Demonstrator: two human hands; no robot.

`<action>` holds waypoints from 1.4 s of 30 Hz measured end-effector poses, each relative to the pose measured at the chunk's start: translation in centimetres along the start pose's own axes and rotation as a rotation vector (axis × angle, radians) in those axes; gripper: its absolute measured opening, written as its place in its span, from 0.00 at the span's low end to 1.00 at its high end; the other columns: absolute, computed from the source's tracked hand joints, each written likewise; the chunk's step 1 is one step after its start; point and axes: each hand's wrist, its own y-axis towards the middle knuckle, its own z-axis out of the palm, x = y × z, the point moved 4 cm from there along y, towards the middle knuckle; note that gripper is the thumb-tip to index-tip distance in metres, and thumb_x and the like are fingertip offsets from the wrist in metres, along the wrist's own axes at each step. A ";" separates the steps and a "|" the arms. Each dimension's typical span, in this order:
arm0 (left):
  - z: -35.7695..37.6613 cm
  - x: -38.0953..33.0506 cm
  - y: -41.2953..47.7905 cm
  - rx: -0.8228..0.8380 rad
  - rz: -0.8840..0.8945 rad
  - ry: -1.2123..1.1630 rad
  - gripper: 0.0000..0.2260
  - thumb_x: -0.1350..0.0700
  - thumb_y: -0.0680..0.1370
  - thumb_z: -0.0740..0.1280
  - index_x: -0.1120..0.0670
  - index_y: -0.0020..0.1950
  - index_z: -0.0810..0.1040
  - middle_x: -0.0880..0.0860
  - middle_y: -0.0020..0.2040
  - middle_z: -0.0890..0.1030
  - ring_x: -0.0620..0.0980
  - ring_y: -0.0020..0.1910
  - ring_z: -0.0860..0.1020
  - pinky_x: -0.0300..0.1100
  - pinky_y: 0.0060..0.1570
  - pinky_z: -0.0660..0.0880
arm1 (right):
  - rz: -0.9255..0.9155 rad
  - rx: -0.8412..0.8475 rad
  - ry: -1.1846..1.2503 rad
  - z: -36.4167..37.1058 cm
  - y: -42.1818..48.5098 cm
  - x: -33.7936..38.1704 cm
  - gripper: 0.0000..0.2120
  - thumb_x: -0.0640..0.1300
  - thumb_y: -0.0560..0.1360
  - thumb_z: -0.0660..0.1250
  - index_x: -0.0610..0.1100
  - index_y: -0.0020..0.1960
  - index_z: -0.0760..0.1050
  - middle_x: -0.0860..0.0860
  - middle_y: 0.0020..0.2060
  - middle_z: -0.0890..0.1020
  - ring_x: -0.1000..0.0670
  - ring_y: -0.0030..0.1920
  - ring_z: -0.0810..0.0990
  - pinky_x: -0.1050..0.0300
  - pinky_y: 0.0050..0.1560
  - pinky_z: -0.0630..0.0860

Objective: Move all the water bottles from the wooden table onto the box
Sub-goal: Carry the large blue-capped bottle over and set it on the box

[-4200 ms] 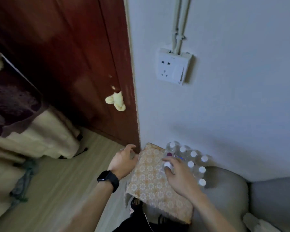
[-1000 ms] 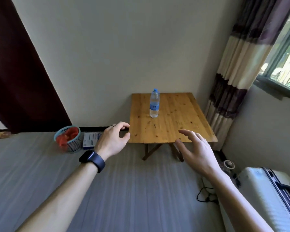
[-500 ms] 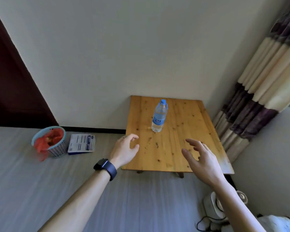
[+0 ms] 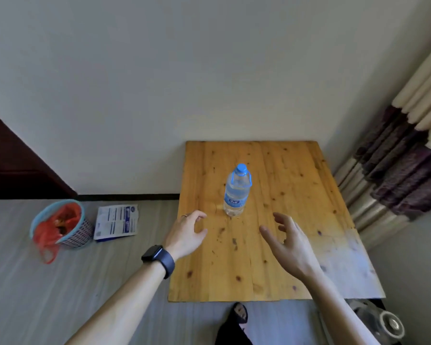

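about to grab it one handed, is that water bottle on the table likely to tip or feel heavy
The water bottle looks full nearly to the neck, so probably hefty for its size. It stands tall on a narrow base, so a high nudge could tip it. Its clear plastic wall may flex, so the right hand should grip mid-body.

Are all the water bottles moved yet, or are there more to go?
Not quite. Only one water bottle stands upright on the wooden table, so this looks like the last one there. Nothing is in hand: the left hand and right hand are both open and empty, reaching over the table near the bottle. What is left is grabbing it and carrying it to the box, which is out of view.
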 end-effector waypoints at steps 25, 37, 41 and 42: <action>12.5 2.2 25.3 0.240 -0.055 -0.246 0.37 0.44 0.68 0.76 0.37 0.71 0.60 0.40 0.61 0.79 0.46 0.61 0.78 0.48 0.51 0.79 | 0.199 0.132 0.360 8.2 25.4 -4.2 0.28 0.55 0.62 0.82 0.59 0.57 0.73 0.61 0.49 0.83 0.61 0.49 0.81 0.63 0.46 0.79; 18.7 -2.3 30.1 0.312 0.389 0.235 0.35 0.40 0.65 0.72 0.50 0.66 0.63 0.52 0.61 0.75 0.56 0.59 0.76 0.50 0.49 0.76 | 0.508 -0.259 0.933 7.0 20.5 -12.9 0.25 0.54 0.63 0.76 0.60 0.60 0.79 0.48 0.52 0.84 0.46 0.54 0.83 0.35 0.54 0.80; 19.4 -3.1 29.5 0.350 0.406 0.384 0.36 0.42 0.67 0.73 0.47 0.70 0.61 0.55 0.64 0.75 0.58 0.65 0.73 0.52 0.55 0.76 | 0.584 -0.290 1.089 7.3 19.5 -15.0 0.29 0.50 0.66 0.75 0.50 0.66 0.75 0.48 0.52 0.83 0.48 0.51 0.84 0.40 0.49 0.81; 19.3 -3.4 29.1 0.381 0.403 0.422 0.37 0.42 0.67 0.73 0.46 0.72 0.60 0.55 0.65 0.74 0.58 0.67 0.71 0.51 0.54 0.76 | 0.613 -0.294 1.131 7.3 19.2 -15.5 0.28 0.49 0.67 0.75 0.50 0.66 0.76 0.48 0.52 0.84 0.48 0.52 0.84 0.39 0.51 0.81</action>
